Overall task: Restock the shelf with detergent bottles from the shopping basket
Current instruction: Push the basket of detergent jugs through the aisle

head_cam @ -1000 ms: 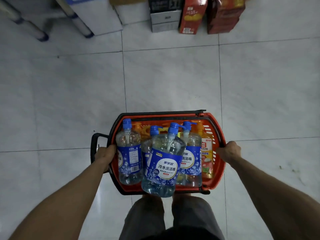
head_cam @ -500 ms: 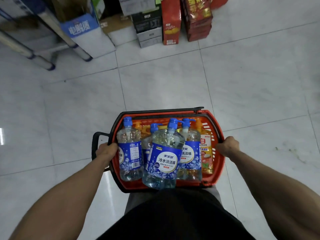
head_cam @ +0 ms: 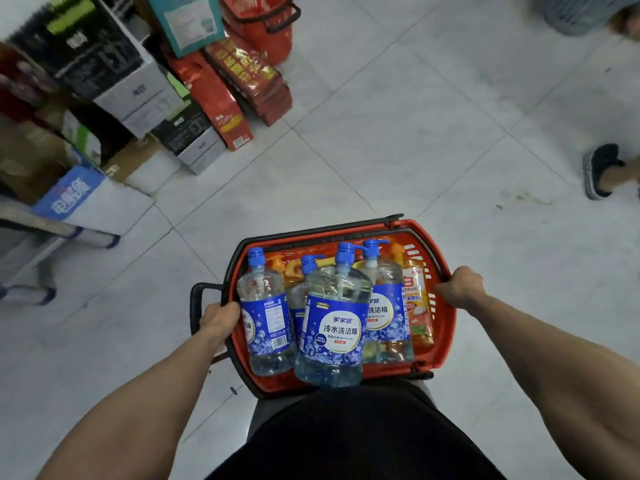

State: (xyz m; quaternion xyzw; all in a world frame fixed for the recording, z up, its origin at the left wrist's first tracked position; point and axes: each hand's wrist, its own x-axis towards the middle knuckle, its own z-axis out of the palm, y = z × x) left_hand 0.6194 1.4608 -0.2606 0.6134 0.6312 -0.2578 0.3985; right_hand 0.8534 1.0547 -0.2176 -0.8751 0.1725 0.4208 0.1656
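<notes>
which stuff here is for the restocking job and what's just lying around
Job: red plastic shopping basket; clear blue-labelled detergent bottles; orange detergent bottle; left hand; right hand.
Lying about: stacked cardboard boxes; red cartons; second red basket; another person's dark shoe.

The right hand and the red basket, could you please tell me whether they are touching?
Touching. The head view shows the right hand gripping the basket at its right rim.

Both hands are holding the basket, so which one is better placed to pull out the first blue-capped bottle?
Probably the left hand: it grips the basket right beside the leftmost blue-capped bottle. The right hand grips the opposite side, with an orange bottle between.
</notes>
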